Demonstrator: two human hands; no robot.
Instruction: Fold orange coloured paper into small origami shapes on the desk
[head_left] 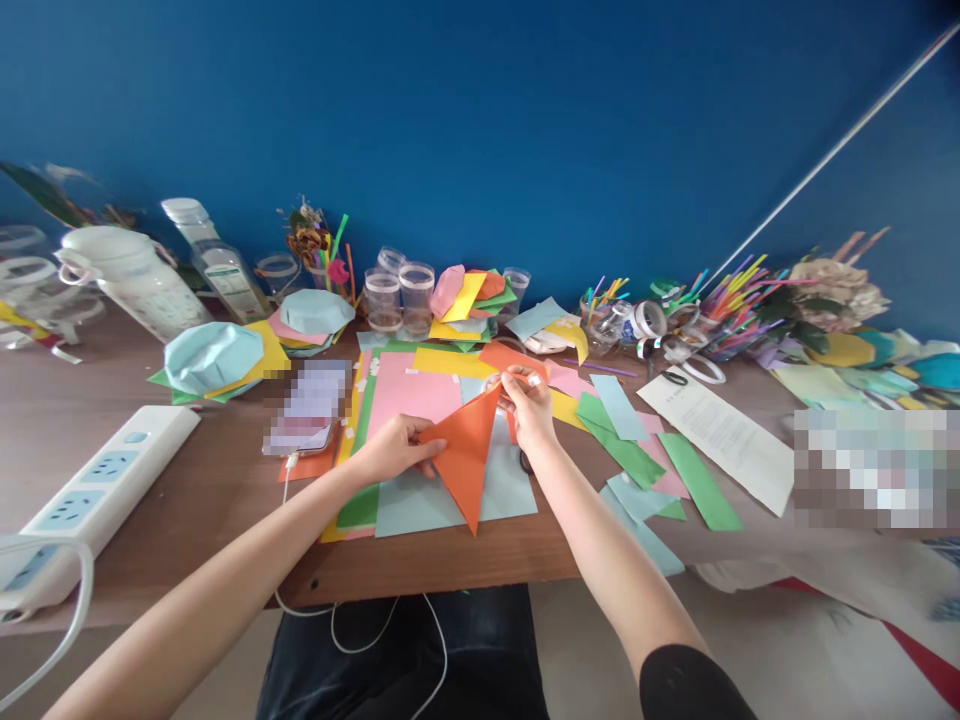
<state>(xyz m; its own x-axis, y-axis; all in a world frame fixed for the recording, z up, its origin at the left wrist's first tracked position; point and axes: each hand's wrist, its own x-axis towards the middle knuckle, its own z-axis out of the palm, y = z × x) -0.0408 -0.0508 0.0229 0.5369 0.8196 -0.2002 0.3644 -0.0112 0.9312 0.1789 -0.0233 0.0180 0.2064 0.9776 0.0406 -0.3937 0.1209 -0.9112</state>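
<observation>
Between my hands is a sheet of orange paper (469, 450), folded into a triangle with one point hanging down toward the table's front edge. My left hand (401, 447) pinches its left corner between thumb and fingers. At the top right corner, my right hand (527, 398) grips the paper with its fingertips. Under the triangle lie a pale blue sheet (420, 508), a pink sheet (394, 390) and green and yellow sheets. Another orange piece (510, 357) lies behind my right hand. A dark ring-like handle (525, 461) shows partly beside my right wrist.
A phone (307, 405) on a white cable lies left, near a power strip (112, 490). Folded paper shapes (214, 358), clear cups (416, 290) and bottles line the wall. Paper strips (701, 480) and a white printed packet (716, 435) lie right, below colourful pipe cleaners (739, 295).
</observation>
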